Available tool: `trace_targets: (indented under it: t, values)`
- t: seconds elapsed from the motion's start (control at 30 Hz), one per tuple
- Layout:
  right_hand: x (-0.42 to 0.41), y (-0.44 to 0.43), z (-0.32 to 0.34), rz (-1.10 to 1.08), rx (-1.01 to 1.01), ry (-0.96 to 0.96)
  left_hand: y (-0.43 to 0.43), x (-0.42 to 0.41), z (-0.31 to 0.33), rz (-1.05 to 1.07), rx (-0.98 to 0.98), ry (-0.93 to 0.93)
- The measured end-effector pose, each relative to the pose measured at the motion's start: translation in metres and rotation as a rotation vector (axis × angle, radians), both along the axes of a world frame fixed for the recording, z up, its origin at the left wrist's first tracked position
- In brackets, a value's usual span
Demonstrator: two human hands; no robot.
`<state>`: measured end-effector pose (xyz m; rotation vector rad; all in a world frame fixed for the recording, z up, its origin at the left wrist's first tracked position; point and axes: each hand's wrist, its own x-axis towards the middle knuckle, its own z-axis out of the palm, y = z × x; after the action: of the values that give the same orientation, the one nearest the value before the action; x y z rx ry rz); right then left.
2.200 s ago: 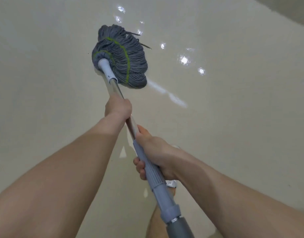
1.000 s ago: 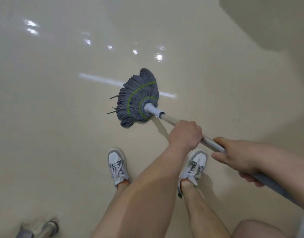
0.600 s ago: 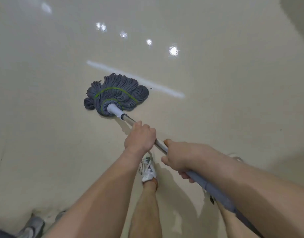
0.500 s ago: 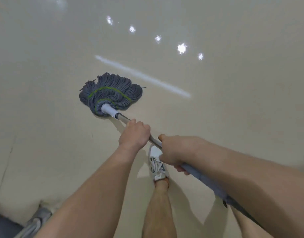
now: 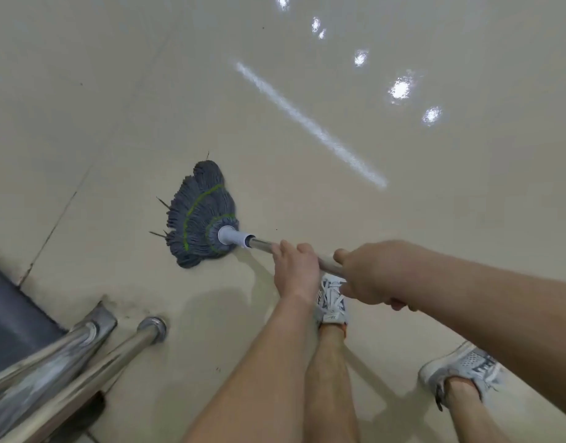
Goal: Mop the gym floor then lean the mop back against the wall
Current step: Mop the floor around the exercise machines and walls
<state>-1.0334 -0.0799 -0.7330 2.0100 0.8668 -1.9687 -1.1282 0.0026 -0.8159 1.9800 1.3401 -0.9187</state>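
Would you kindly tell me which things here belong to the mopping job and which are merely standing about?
Job: mop head, mop handle, left hand and right hand gripping it, floor.
Standing about: metal posts, dark patch at lower left, white floor line.

This is a large indoor hall of the gym kind. The floor (image 5: 435, 235) is one wide, smooth cream surface, glossy enough to mirror a row of round ceiling lights (image 5: 400, 89) and one long strip lamp (image 5: 310, 124), which points to a high, evenly lit room. A thin seam (image 5: 54, 228) crosses it at the left. At lower left two polished steel tubes (image 5: 83, 362) slope down to the floor, one ending in a round foot plate (image 5: 153, 324), like the frame of exercise gear; what they carry is out of view. Beside them lies a dark mat (image 5: 9, 318). The person wears sneakers (image 5: 460, 369) and has bare legs.
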Motion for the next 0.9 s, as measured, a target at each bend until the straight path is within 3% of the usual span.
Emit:
trace_targets:
  t: [0.07,0.17,0.27,0.37,0.47,0.57,0.67,0.9]
  values:
    - [0.005,-0.044,0.0,-0.33,-0.097,0.167,-0.035,0.004,0.003,0.14,-0.029,-0.03]
    - [-0.014,-0.125,0.014,-0.845,-0.248,0.321,-0.103,0.005,0.008,0.126,-0.115,-0.057]
    - [-0.031,-0.183,0.037,-1.094,-0.33,0.367,-0.164,0.01,0.022,0.082,-0.29,-0.051]
    - [-0.031,-0.2,0.043,-1.208,-0.335,0.34,-0.186,0.015,0.024,-0.018,-0.395,-0.04]
    - [-0.027,-0.184,0.032,-1.138,-0.216,0.168,-0.166,0.02,0.015,0.028,-0.392,-0.084]
    - [-0.027,-0.133,0.017,-1.017,-0.126,0.106,-0.116,0.02,0.004,0.17,-0.249,-0.212]
    - [-0.03,-0.059,0.002,-0.792,-0.068,0.12,-0.046,0.013,-0.006,0.252,-0.119,-0.256]
    - [-0.074,0.103,-0.032,-0.138,0.041,0.147,0.1,-0.056,-0.025,0.49,0.067,-0.136]
